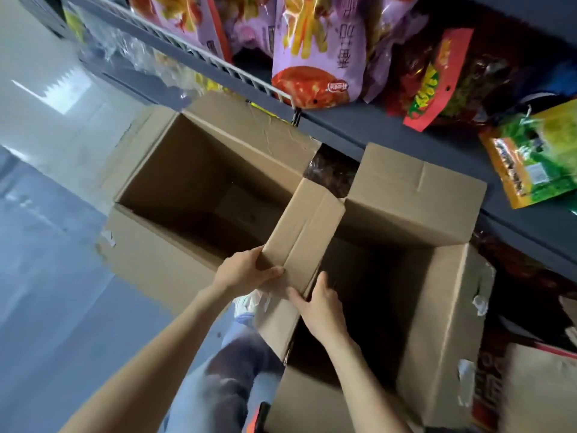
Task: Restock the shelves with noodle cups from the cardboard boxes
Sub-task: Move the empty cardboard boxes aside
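Two open cardboard boxes stand on the floor against the shelving. The left box (150, 264) shows a bare brown inside with no cups visible. The right box (437, 332) is dark inside; its contents cannot be made out. Between them rises the right box's left flap (307, 226). My left hand (246, 271) grips the flap's near left corner, thumb on top. My right hand (321, 303) holds the flap's right edge, fingers curled over it. No noodle cup is visible.
A dark grey shelf (359, 129) runs overhead with purple snack bags (315, 57), a red bag (434, 85) and green-yellow bags (537, 154). A wire rail (187, 48) fronts the upper shelf. The shiny grey floor (46, 260) lies left. My legs stand below the boxes.
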Demonstrator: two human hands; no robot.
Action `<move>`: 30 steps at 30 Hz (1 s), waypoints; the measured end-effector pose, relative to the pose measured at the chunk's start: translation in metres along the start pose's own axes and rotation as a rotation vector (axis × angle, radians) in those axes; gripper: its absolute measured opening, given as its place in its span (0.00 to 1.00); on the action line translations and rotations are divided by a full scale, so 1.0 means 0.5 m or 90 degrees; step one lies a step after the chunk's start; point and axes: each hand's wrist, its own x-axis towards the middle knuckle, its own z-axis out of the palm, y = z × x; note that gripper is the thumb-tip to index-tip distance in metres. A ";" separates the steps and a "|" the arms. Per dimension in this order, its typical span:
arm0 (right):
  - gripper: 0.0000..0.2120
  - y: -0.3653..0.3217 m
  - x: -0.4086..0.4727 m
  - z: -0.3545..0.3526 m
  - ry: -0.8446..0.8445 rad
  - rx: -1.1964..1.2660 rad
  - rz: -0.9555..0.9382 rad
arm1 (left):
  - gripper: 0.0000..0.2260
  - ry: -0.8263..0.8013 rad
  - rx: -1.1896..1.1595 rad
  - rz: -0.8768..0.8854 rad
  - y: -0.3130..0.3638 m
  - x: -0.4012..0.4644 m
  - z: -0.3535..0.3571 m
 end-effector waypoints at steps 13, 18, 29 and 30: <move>0.22 -0.081 -0.098 0.013 0.109 0.017 0.190 | 0.04 0.332 0.081 -0.017 -0.137 -0.097 -0.116; 0.24 -0.248 -0.180 0.040 0.141 0.056 0.213 | 0.04 0.309 0.048 -0.043 -0.227 -0.188 -0.220; 0.12 -0.725 -0.286 0.176 0.047 -0.039 0.030 | 0.12 0.297 -0.103 -0.044 -0.426 -0.360 -0.494; 0.11 -0.761 -0.286 0.186 0.047 -0.032 0.011 | 0.12 0.298 -0.108 -0.057 -0.446 -0.365 -0.515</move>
